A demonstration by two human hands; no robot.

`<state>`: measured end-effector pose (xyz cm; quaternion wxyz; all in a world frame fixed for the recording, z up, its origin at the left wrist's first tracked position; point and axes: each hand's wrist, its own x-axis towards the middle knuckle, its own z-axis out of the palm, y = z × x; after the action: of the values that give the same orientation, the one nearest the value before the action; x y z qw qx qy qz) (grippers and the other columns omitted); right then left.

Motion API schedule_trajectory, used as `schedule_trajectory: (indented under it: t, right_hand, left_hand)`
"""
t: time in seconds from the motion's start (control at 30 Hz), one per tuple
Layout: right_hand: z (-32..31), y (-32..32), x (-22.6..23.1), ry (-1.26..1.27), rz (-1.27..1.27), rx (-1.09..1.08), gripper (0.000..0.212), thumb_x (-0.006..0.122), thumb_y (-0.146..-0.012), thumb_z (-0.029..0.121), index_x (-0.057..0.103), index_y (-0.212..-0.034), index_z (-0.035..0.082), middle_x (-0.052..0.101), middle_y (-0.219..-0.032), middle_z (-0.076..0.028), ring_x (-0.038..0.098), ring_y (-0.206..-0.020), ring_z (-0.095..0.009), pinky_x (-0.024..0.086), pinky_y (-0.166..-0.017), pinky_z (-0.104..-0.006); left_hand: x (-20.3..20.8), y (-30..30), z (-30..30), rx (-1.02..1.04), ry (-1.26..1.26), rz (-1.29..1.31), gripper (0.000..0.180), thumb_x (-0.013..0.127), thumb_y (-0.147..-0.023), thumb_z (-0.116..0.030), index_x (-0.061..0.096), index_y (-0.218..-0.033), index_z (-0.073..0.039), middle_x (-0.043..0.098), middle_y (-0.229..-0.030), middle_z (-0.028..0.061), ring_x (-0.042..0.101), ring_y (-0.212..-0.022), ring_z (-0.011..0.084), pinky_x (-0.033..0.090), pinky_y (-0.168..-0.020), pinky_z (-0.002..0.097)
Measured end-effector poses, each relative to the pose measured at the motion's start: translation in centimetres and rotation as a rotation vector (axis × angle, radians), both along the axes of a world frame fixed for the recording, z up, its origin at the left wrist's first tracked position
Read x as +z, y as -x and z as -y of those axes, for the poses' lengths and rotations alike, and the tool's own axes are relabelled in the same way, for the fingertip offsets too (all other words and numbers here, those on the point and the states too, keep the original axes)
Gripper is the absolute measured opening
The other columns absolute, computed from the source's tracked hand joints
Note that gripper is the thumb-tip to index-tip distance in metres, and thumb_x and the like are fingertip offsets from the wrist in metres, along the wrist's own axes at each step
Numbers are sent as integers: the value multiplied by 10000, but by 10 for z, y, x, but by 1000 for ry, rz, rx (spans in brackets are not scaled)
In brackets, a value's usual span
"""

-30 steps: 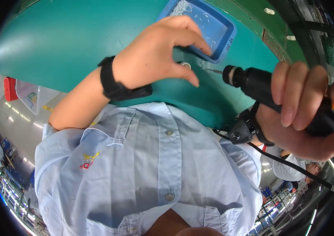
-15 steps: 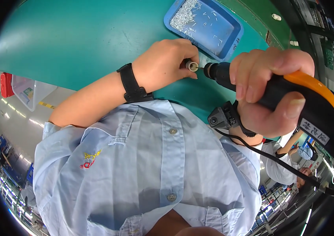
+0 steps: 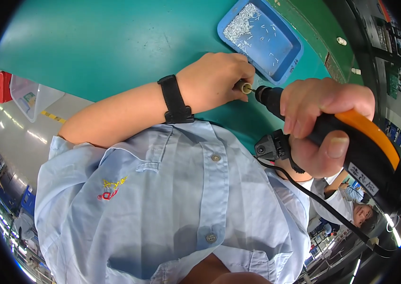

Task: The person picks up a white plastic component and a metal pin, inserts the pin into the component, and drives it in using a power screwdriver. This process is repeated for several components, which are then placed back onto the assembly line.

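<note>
My left hand [image 3: 219, 78] is closed around a small round hollow part [image 3: 246, 88] with a pale rim, its open end facing right. Most of that part is hidden inside my fingers. Wrapped round a black and orange electric screwdriver [image 3: 370, 135], my right hand [image 3: 326, 104] points it leftward. The thin bit [image 3: 253, 90] reaches the mouth of the round part; how deep it goes, I cannot tell. Just beyond my left hand is a blue tray [image 3: 296, 49], holding many tiny silver pin-like pieces [image 3: 242, 24] heaped at its left end.
A green work surface [image 3: 106, 52] spreads under both hands. From the screwdriver side a black cable [image 3: 326, 204] runs down past my right forearm. A clear bin [image 3: 32, 99] and a red bin [image 3: 4, 87] stand past the left edge. Another person [image 3: 352, 208] is at lower right.
Both hands, the round part and the tray now appear a little farther right and lower in the view. My grip on the part and on the screwdriver stays the same.
</note>
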<state>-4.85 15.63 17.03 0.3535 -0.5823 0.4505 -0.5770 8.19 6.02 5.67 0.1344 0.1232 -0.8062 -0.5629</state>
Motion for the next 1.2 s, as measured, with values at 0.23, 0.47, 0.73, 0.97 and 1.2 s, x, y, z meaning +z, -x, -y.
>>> schedule_trajectory:
  t: [0.23, 0.47, 0.73, 0.97, 1.2]
  right_hand:
    - [-2, -1, -5, 44, 2, -16, 364, 555, -908, 364, 416, -999, 40, 488, -602, -26, 455, -454, -122, 393, -466, -282]
    - [-2, -1, -8, 35, 17, -62, 311, 555, -903, 324, 427, -943, 44, 471, -574, -18, 448, -442, -119, 387, -461, -282]
    - [-1, -20, -18, 9, 35, -229, 339, 606, -885, 350, 431, -937, 64, 477, -570, -3, 450, -431, -117, 372, -444, -283]
    - [-14, 10, 13, 516, 371, -58, 485, 723, -818, 376, 426, -1057, 77, 533, -624, -15, 542, -516, -146, 415, -476, -284]
    - [-7, 26, 13, 414, 336, -239, 581, 652, -818, 522, 412, -1074, 61, 493, -582, 2, 488, -502, -114, 354, -475, -260]
  left_hand:
    - [6, 1, -3, -15, -1, 23, 192, 741, -683, -84, 610, -819, -45, 600, -817, 80, 618, -747, 278, 493, -639, 372]
    - [6, 2, -3, -25, 8, 41, 195, 741, -678, -89, 613, -819, -45, 602, -821, 84, 619, -753, 282, 494, -648, 379]
    - [-3, -5, -5, 1, 92, -13, 155, 719, -717, -102, 620, -830, -63, 610, -849, 110, 613, -796, 326, 493, -669, 412]
    - [15, -10, 44, 80, 250, -98, 195, 689, -793, -164, 595, -922, -52, 634, -891, 139, 619, -821, 336, 496, -701, 418]
    - [30, 84, 200, 357, 522, 103, 259, 704, -783, -240, 615, -919, -40, 658, -862, 170, 626, -821, 347, 489, -726, 424]
